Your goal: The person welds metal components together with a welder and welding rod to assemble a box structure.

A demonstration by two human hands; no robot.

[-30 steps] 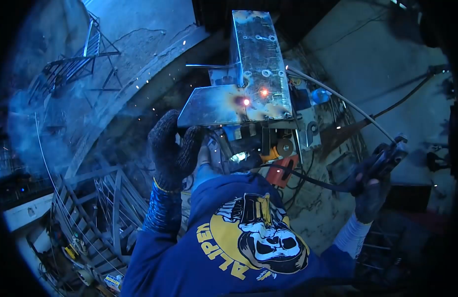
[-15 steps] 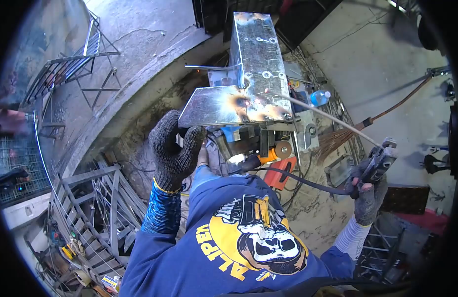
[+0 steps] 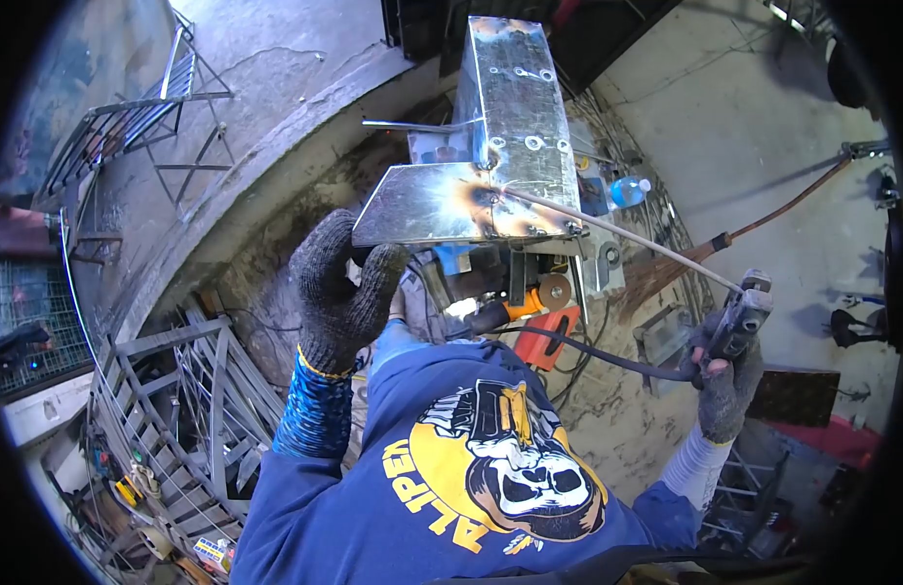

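Note:
My right hand [image 3: 726, 390], in a grey knit glove, is closed around a welding electrode holder [image 3: 742, 317] with a dark cable running from it. A long thin welding rod [image 3: 627, 231] reaches from the holder to the scorched seam of a metal workpiece, where its tip appears to touch. This workpiece [image 3: 525, 107] is a tall silvery box section with an angled side piece [image 3: 412, 205] joined at its lower left. My left hand [image 3: 339, 292], in a dark knit glove, grips the lower left corner of the side piece between thumb and fingers.
Below the workpiece lie an orange angle grinder [image 3: 530, 300] and a red case [image 3: 549, 336]. A blue bottle [image 3: 629, 191] and a straw broom [image 3: 666, 273] are at the right. Metal frames [image 3: 178, 419] pile up at the lower left. A thin metal rod [image 3: 403, 126] sticks out left of the box.
The welding rod's tip has moved left across the workpiece to the scorched seam. In view, the workpiece's upper end sits slightly further right and higher. Both hands keep their grips.

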